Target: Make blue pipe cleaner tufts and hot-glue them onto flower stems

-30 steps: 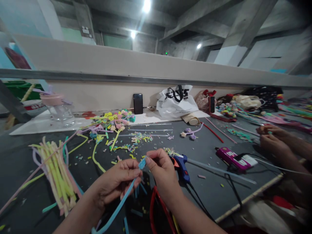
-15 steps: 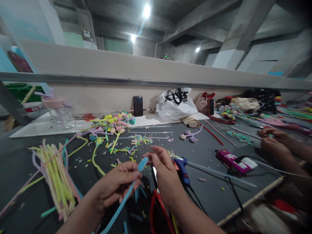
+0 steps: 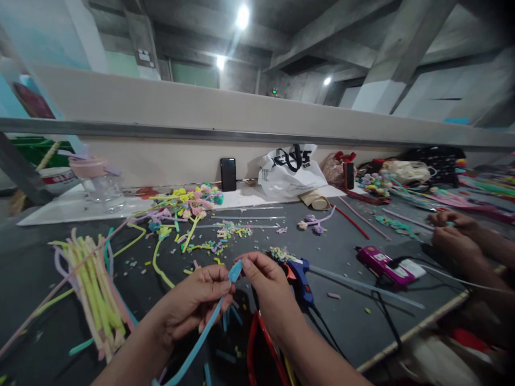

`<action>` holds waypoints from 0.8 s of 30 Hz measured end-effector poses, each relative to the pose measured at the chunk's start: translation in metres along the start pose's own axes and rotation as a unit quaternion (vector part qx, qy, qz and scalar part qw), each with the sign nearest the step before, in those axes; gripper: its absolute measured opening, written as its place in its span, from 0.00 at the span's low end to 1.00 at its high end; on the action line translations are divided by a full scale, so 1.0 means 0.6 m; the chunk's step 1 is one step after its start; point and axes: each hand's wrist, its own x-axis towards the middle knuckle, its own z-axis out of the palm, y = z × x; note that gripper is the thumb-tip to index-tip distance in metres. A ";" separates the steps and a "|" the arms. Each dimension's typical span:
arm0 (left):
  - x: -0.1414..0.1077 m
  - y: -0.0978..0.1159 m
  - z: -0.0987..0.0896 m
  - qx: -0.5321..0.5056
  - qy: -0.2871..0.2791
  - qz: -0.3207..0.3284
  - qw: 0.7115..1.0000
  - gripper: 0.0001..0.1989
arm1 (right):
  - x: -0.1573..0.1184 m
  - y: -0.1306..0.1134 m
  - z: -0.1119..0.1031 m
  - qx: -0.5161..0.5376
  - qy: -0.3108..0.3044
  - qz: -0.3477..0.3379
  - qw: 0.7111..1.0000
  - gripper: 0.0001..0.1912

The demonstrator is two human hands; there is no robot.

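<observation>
Count: one long blue fuzzy stem [image 3: 203, 333], held between the person's two hands above the surface [image 3: 362, 332]. On the surface: one blue glue gun [image 3: 301, 279], one long clear stick [image 3: 370, 284] extending from its rear, three clear sticks [image 3: 248, 217] lying roughly parallel farther back, one tied-looking bundle of pale stems [image 3: 94, 284], its number not countable, and one magenta power strip [image 3: 380, 261]. One tool with red handles [image 3: 252, 343] is partly hidden below the right forearm. Along the back stand two phones, one near the middle [image 3: 228, 174] and one farther right [image 3: 348, 176], with one white bag [image 3: 287, 177] between them. Loose clippings are too small and many to count. At the right edge, a co-worker's two hands [image 3: 454, 230] are together.

Pose: the left hand [image 3: 201, 300] reaches in from lower left, fingers curled, its grip pinching the blue stem between thumb and fingers just below the folded end. The right hand [image 3: 269, 284] reaches in from lower right, wrist bent inward, thumb and forefinger pinching the tip of that same end. The stem's remaining length slants down below the left hand toward the lower edge.
</observation>
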 end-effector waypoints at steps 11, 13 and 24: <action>0.005 -0.002 -0.001 -0.013 0.009 0.024 1.000 0.07 | 0.002 0.015 -0.001 0.072 -0.004 0.018 0.997 0.12; 0.007 -0.005 -0.002 -0.025 0.015 0.046 0.999 0.07 | -0.001 0.018 0.000 0.086 -0.017 0.021 0.996 0.13; 0.012 -0.009 0.001 -0.031 0.019 0.035 0.999 0.07 | 0.001 0.015 -0.002 0.084 -0.064 0.045 0.993 0.09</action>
